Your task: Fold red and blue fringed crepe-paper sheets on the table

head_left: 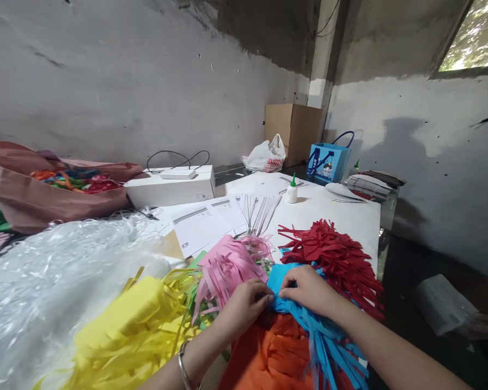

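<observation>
A blue fringed paper tassel (329, 336) lies at the front of the table, its flat uncut band at the top and its strips trailing down to the right. My left hand (248, 300) pinches the left side of the band, fingers closed. Close beside it, my right hand (307, 288) is closed on the same band with thumb and fingertips. Orange fringed paper (272, 352) lies below my hands. Pink fringed paper (223, 265) is just left of them, with some green strips under it. Yellow fringed paper (117, 314) spreads farther left, and dark red fringe (329, 249) lies behind on the right.
A glue bottle (292, 192) with a green tip stands on the white table, beside printed sheets (199, 222) and thin sticks (260, 211). Clear plastic strands (65, 271) heap up at left. Behind are a white box (171, 187), a blue bag (329, 161) and a cardboard box (295, 130).
</observation>
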Motion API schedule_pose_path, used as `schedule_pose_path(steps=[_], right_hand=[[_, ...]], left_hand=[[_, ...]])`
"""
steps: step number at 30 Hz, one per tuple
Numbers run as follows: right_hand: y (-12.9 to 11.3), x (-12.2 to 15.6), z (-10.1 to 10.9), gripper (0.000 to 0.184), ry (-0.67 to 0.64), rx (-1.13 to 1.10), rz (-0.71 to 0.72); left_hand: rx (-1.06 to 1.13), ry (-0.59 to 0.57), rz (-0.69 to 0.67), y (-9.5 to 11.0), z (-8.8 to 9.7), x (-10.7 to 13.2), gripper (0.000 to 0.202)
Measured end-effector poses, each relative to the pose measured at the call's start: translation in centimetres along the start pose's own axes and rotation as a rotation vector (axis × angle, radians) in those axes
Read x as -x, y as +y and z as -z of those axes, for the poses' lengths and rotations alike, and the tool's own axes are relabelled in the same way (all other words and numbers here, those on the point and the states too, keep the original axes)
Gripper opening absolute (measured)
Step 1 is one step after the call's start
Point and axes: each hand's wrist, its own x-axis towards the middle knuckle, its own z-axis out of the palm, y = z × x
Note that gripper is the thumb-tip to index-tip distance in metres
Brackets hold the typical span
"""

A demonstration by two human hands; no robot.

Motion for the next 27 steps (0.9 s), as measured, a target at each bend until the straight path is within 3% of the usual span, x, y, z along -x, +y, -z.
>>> schedule_pose_path(steps=[6, 12, 18, 27], right_hand=[[-1.0, -0.2, 1.4, 0.01, 0.015, 0.064, 0.163], [-1.8, 1.2, 1.8, 0.007, -0.089, 0.187, 0.372], [-1.1, 0.7, 1.2, 0.013, -0.056, 0.182, 0.322], [-0.7, 0.3, 1.1, 0.018, -0.011, -0.01, 0.101]], left_hand=[[0.032, 0.048, 0.024, -0.6, -0.3, 0.1, 0.025], [0.045, 0.078, 0.037, -0.8, -0.7, 0.0, 0.022], [0.051, 0.082, 0.035, -0.3, -0.5, 0.1, 0.022], [0.051, 0.074, 0.015, -0.7, -0.7, 0.1, 0.022]])
